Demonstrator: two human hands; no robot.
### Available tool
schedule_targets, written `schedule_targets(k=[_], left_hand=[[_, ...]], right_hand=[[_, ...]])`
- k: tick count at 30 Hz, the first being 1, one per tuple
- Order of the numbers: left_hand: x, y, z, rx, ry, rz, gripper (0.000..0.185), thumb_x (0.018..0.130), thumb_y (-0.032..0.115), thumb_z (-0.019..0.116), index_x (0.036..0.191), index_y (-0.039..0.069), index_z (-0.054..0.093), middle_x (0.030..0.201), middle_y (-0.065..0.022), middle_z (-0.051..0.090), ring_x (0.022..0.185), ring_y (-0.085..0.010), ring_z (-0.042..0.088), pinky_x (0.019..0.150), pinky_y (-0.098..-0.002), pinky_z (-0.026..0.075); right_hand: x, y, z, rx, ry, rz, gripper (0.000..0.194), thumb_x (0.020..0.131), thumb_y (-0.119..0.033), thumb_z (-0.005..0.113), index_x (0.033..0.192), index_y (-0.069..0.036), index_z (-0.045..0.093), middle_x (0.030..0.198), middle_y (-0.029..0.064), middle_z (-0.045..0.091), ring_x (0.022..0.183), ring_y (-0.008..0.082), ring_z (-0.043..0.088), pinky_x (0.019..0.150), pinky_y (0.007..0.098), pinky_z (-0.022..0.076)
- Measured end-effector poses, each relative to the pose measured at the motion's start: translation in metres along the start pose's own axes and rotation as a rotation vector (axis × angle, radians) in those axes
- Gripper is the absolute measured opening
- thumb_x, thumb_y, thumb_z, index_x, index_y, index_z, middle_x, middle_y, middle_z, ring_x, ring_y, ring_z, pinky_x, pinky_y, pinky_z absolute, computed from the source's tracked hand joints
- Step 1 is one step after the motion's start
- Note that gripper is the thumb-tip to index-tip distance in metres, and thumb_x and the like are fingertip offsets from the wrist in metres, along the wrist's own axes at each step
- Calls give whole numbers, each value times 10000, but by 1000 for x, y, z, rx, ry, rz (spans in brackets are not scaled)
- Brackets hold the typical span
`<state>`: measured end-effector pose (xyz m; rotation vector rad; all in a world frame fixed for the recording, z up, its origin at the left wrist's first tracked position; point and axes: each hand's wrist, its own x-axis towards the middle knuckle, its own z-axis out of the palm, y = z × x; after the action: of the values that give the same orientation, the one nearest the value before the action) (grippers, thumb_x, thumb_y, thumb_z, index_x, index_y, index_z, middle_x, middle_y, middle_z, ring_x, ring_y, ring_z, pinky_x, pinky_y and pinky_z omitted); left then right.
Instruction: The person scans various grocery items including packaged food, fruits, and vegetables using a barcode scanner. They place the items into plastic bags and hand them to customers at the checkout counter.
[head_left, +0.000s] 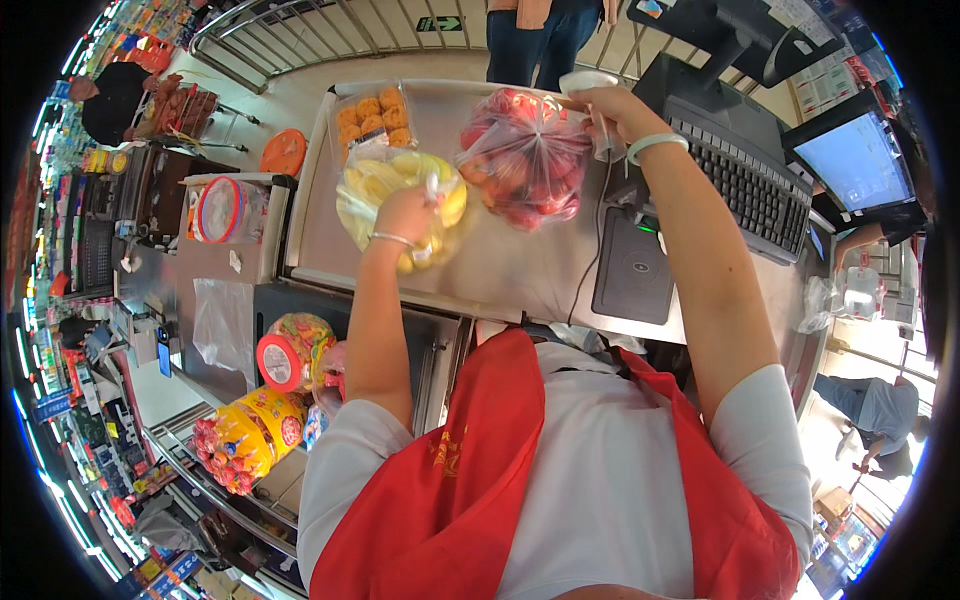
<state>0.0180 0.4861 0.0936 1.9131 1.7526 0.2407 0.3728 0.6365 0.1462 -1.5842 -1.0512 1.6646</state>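
Note:
My left hand (409, 214) grips the gathered top of a clear plastic bag of yellow fruit (367, 184) on the checkout counter (495, 270). The yellow fruit's exact kind is blurred by the plastic. In my right hand (611, 105) is a white handheld barcode scanner (589, 81), held above the counter's far right part. Between my hands a knotted clear bag of round red fruit (525, 161) rests on the counter. Just beyond the yellow fruit lies a clear tray of round orange-brown baked goods (373, 116) with a label.
A black keyboard (739, 187), a monitor (855, 161) and a flat black pad (634, 266) stand at the right. Left of me are a candy jar with a red lid (277, 362) and a yellow lollipop tub (251, 435). A person (540, 41) stands across the counter before metal railings (322, 34).

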Motion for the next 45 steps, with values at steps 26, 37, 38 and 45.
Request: schedule_targets(k=[26,37,38,45], left_hand=[[168,-220,48,-1656,944,-762,510,841,119,797,1286,103,550,1099,-90,682,963,-267,681,827,-416,573],[-26,35,-61,-1310,1045,-135,174,850,-14,753,904,29,593,973,-73,677,841,-125,629,759,-272,521],[-38,55,-64,-1345,1043,-70,187,850,19,780,849,47,595,911,-48,676,809,-101,615,750,-256,510],[-148,143,-53,-960,636,-140,263,938,262,743,852,30,655,774,16,648,716,-34,561,639,-219,465]], right_hand=[[-95,-15,168,-386,-383,-320,334,887,-317,738,1048,-29,686,735,78,694,539,140,656,583,315,531],[-173,-59,137,-521,-321,-729,297,850,-231,742,1042,-15,672,813,176,705,699,321,694,620,372,538],[-188,-58,131,-570,-230,-881,270,810,-194,732,1012,-26,670,873,201,687,803,394,662,667,430,541],[-311,-26,-6,-1038,-294,-1017,223,742,-197,753,894,-105,618,778,88,629,673,327,650,572,401,519]])
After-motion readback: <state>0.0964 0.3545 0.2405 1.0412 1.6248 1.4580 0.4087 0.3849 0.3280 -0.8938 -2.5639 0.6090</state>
